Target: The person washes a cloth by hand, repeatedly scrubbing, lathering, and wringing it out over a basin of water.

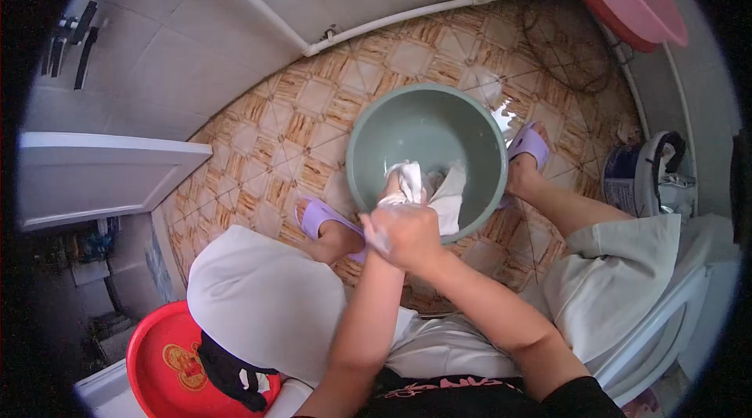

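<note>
A grey-green basin [427, 124] stands on the patterned tile floor [313, 104], between the person's two feet in purple slippers [531, 144]. It is round and smooth inside, and its wall looks wet; some water shines on the tiles just beside its far rim. Inside the basin, at the near side, lies a white cloth [449, 195]. It is wet and crumpled, with one part pulled up into a twisted bunch and another part hanging flat against the near wall.

The right hand [407, 231] is closed in a fist over the lower part of the cloth, just above the near rim. The left hand [395, 187] is mostly hidden behind the right one and the bunched cloth; it seems to be closed around the upper twist, but its fingers are hard to make out.

At the lower left a red basin [153, 359] with a dark garment [227, 375] is partly cut off by the knee.
</note>
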Available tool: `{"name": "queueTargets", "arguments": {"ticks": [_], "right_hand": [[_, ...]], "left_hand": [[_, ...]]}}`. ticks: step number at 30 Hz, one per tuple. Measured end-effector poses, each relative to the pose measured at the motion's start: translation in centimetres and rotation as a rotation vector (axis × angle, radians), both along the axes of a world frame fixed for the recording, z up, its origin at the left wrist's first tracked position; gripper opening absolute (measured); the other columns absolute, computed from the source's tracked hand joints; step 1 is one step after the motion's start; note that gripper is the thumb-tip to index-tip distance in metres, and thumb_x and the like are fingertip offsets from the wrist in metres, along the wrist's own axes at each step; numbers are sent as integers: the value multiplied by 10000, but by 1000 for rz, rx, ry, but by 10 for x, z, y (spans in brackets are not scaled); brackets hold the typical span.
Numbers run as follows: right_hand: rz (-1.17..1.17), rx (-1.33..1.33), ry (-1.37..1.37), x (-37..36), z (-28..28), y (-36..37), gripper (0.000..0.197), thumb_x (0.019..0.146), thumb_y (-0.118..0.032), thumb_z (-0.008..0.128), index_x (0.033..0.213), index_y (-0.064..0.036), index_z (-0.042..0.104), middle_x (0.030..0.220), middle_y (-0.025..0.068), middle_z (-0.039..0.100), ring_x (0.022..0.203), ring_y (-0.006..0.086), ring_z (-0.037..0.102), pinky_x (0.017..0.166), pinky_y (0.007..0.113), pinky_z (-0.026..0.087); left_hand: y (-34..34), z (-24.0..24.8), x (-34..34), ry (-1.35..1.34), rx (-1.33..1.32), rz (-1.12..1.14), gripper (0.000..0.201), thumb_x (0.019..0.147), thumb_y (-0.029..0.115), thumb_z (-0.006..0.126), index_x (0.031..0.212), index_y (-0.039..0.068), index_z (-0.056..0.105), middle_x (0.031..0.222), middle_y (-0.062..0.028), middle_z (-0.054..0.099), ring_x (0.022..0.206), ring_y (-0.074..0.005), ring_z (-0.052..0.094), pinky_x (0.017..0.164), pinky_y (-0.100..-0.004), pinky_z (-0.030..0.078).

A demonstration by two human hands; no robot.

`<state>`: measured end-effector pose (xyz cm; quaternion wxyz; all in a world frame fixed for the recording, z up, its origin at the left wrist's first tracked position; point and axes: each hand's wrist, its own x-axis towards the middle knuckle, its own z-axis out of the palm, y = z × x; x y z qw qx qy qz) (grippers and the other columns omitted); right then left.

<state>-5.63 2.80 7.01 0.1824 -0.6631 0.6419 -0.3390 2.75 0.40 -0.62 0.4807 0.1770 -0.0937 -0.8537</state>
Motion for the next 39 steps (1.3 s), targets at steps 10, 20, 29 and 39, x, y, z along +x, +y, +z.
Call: {"name": "queueTargets", "arguments": {"ticks": [10,20,29,39], "right_hand": [[-51,624,-775,-131,-4,-43,369,806,-391,589,669,-49,561,612,4,527,594,109,476,561,273,387],[75,106,-1632,-153,18,-41,211,898,-292,491,933,-84,474,818,10,518,764,103,503,688,248,424],[131,112,-1589,-141,9,-37,219,894,-252,489,1010,-69,465,828,9,516,756,106,522,671,242,444],[62,72,-1782,-147,2,-35,210,882,-251,509,956,-54,501,798,8,536,714,99,531,626,226,445]], "left_hand": [[-41,73,-6,-470,105,297,422,916,351,421,1208,46,436,1208,-114,498,1108,-248,486,957,-412,379],[-37,66,-2,-427,-56,16,550,765,77,560,1267,-14,355,1229,-170,454,1147,-282,454,981,-387,359],[-22,61,-26,-317,37,-399,468,763,109,598,1178,-29,431,1072,-103,540,1029,-209,532,905,-331,415],[-22,64,-31,-245,118,-262,551,735,8,622,1232,-39,388,1136,-112,526,1017,-236,548,895,-349,428]]}}
